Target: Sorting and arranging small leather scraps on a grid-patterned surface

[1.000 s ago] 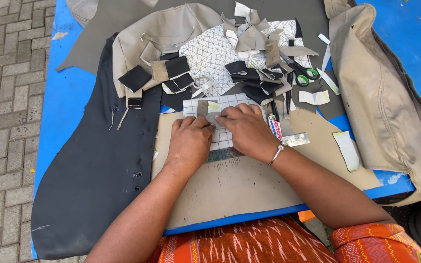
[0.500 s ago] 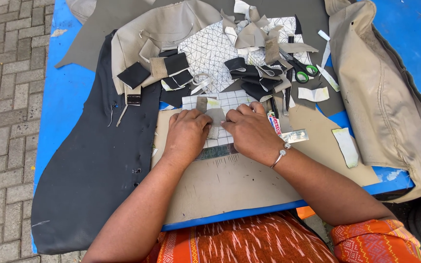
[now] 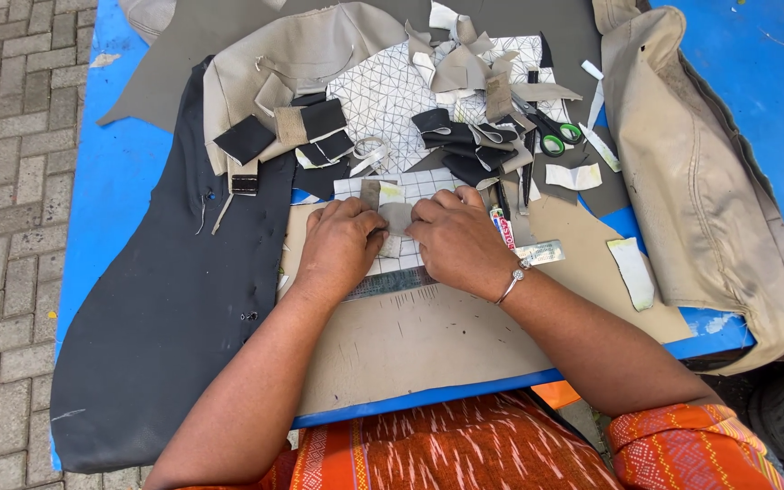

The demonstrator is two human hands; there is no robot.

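My left hand (image 3: 342, 243) and my right hand (image 3: 455, 240) press side by side on a small grey-beige fabric piece (image 3: 396, 218). That piece lies on a white gridded cutting pad (image 3: 424, 184), which rests on a tan cardboard sheet (image 3: 428, 340). Both hands have fingers curled down, pinching the fabric between them. A ruler edge (image 3: 392, 283) shows under my wrists. A silver bracelet (image 3: 512, 281) circles my right wrist.
A large black fabric panel (image 3: 165, 299) covers the blue table (image 3: 120, 172) at left. Beige and black scraps (image 3: 310, 127) and a quilted white piece (image 3: 383, 91) lie behind. Green-handled scissors (image 3: 555, 141) sit at right, beside a beige seat cover (image 3: 700, 181). Brick paving (image 3: 2, 181) lies left.
Both hands stay on the small fabric piece, shifting only slightly; the fingers have drawn closer over it. The view has barely moved.
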